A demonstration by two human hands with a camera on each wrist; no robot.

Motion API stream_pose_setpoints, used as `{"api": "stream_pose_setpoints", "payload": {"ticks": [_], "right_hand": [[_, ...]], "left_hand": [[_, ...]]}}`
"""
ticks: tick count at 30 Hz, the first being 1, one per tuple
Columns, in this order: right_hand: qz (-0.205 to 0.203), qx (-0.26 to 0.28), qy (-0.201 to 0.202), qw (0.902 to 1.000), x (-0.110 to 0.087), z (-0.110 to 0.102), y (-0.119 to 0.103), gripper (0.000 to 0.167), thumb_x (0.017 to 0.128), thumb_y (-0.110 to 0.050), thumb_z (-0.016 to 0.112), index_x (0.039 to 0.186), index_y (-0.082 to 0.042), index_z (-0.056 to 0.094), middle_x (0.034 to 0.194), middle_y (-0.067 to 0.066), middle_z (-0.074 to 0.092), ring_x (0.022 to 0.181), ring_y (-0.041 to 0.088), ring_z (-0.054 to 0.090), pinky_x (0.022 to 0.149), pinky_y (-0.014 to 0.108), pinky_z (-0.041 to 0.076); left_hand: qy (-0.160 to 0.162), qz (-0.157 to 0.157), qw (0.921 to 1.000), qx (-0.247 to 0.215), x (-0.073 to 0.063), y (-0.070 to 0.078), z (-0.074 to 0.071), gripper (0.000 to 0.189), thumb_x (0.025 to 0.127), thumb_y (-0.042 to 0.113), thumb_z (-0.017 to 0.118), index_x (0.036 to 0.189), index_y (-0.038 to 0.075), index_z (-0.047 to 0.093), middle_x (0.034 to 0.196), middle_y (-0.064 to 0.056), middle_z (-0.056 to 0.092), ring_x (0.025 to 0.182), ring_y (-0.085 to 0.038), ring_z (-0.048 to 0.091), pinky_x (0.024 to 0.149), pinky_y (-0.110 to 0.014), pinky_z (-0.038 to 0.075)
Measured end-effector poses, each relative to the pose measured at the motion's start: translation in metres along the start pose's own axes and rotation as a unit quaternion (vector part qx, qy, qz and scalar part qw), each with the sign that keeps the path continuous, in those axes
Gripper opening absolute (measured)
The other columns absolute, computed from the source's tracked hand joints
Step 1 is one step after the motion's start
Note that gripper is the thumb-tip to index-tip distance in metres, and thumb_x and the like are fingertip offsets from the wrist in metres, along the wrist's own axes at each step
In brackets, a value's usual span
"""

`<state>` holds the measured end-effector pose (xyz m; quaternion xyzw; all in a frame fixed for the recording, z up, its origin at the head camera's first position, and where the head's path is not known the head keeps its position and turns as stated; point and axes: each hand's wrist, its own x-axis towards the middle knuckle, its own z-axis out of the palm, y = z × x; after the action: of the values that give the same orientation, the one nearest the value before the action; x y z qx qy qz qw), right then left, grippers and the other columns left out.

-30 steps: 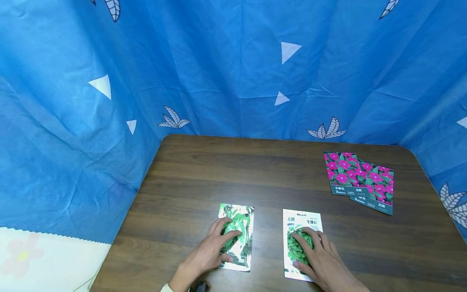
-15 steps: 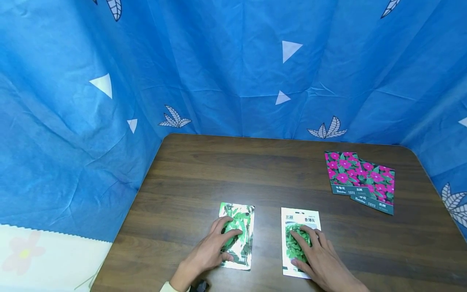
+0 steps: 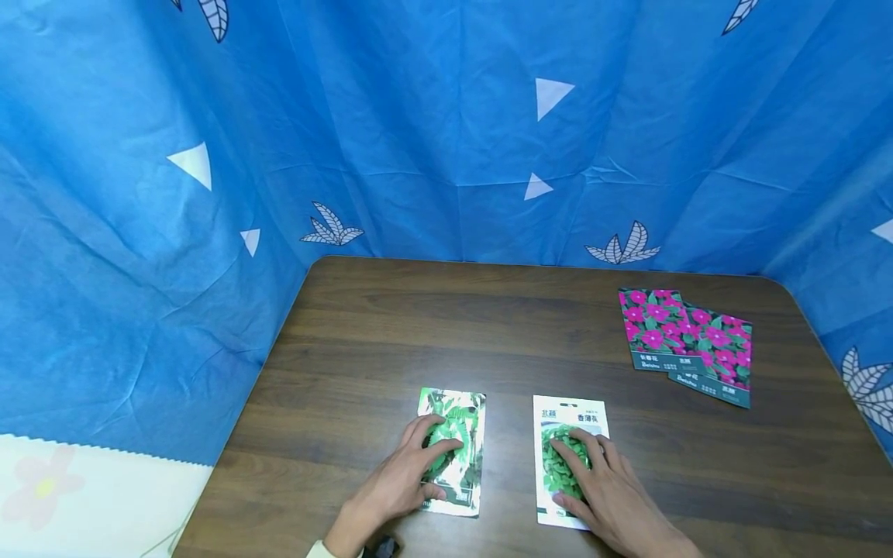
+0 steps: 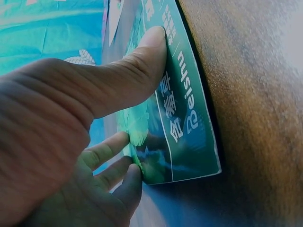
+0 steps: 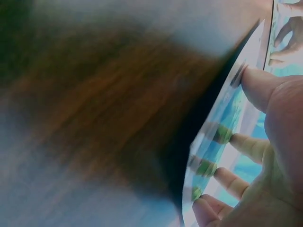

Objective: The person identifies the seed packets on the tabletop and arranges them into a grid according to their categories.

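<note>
A shiny green foil seed packet [image 3: 469, 426] lies flat on the wooden table, its front showing green leaves. On it rests my left hand [image 3: 391, 482], fingers spread and lightly bent. The left wrist view shows the thumb [image 4: 154, 45] pressing near the dark green label strip. To the right lies a white seed packet [image 3: 558, 415] with a picture of small green leaves. My right hand [image 3: 617, 496] touches its face with spread fingertips, covering its lower right part. In the right wrist view, thumb and fingertips [image 5: 239, 142] meet the packet's printed surface.
Two seed packets with pink flowers, one [image 3: 654, 329] overlapping the other [image 3: 729, 353], lie at the table's back right. A blue curtain [image 3: 432, 116] hangs behind and beside the table [image 3: 446, 318]. White flower-patterned cloth [image 3: 105, 492] shows at lower left.
The white packet has slid a little to the left under my right hand, toward the foil packet. The left hand and foil packet have stayed in place.
</note>
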<state>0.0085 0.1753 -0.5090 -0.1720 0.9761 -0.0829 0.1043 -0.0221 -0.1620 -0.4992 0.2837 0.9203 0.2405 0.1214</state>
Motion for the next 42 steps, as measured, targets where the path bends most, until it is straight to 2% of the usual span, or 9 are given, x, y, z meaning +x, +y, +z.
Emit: {"api": "stream_pose_setpoints", "payload": {"ticks": [8,13,16,22,28,31,36,42], "right_hand": [[-0.037,0.004,0.014,0.9992,-0.002,0.001,-0.001,0.071,0.092,-0.056,0.063,0.146,-0.011,0.049,0.147,0.009,0.040,0.130,0.030,0.039,0.103,0.052,0.041],[-0.035,0.024,-0.007,0.9991,0.000,0.001,0.000,0.072,0.093,-0.057,0.062,0.148,-0.011,0.047,0.149,0.009,0.038,0.131,0.032,0.038,0.105,0.052,0.039],[-0.037,0.028,-0.006,0.9989,0.000,0.000,-0.001,0.073,0.093,-0.057,0.062,0.148,-0.012,0.047,0.150,0.010,0.038,0.131,0.032,0.039,0.105,0.052,0.039],[-0.056,0.026,0.030,0.9977,-0.002,0.000,0.000,0.073,0.093,-0.057,0.062,0.148,-0.011,0.047,0.148,0.009,0.042,0.130,0.031,0.043,0.104,0.052,0.041],[-0.062,0.030,0.034,0.9970,-0.002,-0.002,0.001,0.071,0.093,-0.058,0.061,0.147,-0.015,0.049,0.149,0.006,0.042,0.131,0.030,0.042,0.105,0.054,0.040],[-0.061,0.027,0.053,0.9964,-0.001,-0.005,0.004,0.069,0.092,-0.058,0.063,0.146,-0.017,0.051,0.147,0.006,0.043,0.130,0.029,0.042,0.104,0.055,0.041],[-0.065,0.013,0.107,0.9920,0.001,-0.009,0.013,0.065,0.089,-0.049,0.072,0.142,-0.016,0.054,0.144,0.010,0.046,0.129,0.033,0.045,0.099,0.059,0.043],[-0.048,0.024,0.128,0.9904,0.007,-0.019,0.028,0.063,0.089,-0.042,0.075,0.142,-0.014,0.053,0.144,0.014,0.046,0.128,0.040,0.045,0.096,0.066,0.042]], "left_hand": [[0.000,-0.003,1.0000,-0.001,-0.001,0.000,0.000,0.063,0.078,0.029,0.081,0.137,0.025,0.059,0.153,-0.011,0.034,0.141,-0.032,0.031,0.082,-0.022,0.055],[-0.002,-0.005,1.0000,-0.004,-0.001,0.001,0.000,0.063,0.078,0.029,0.081,0.137,0.025,0.059,0.153,-0.011,0.033,0.142,-0.033,0.031,0.082,-0.022,0.055],[-0.001,-0.003,1.0000,-0.003,-0.001,0.000,0.000,0.063,0.078,0.029,0.081,0.137,0.025,0.059,0.153,-0.011,0.033,0.142,-0.033,0.031,0.084,-0.023,0.055],[0.003,-0.001,1.0000,0.000,-0.001,0.000,0.001,0.064,0.077,0.030,0.081,0.137,0.025,0.058,0.153,-0.011,0.034,0.141,-0.032,0.032,0.085,-0.024,0.055],[0.003,-0.004,1.0000,0.001,0.000,0.000,0.002,0.064,0.078,0.030,0.082,0.137,0.026,0.058,0.153,-0.010,0.034,0.141,-0.032,0.031,0.087,-0.027,0.056],[0.003,-0.004,1.0000,0.000,0.000,0.000,0.002,0.064,0.078,0.030,0.081,0.137,0.026,0.058,0.153,-0.010,0.034,0.142,-0.032,0.031,0.085,-0.025,0.056],[0.006,0.000,1.0000,0.001,0.000,0.000,0.002,0.064,0.077,0.031,0.080,0.137,0.026,0.059,0.153,-0.010,0.034,0.141,-0.032,0.032,0.084,-0.025,0.056],[0.004,-0.001,1.0000,0.002,0.000,0.000,0.001,0.064,0.077,0.031,0.081,0.137,0.025,0.059,0.153,-0.010,0.034,0.142,-0.033,0.031,0.083,-0.024,0.056]]}}
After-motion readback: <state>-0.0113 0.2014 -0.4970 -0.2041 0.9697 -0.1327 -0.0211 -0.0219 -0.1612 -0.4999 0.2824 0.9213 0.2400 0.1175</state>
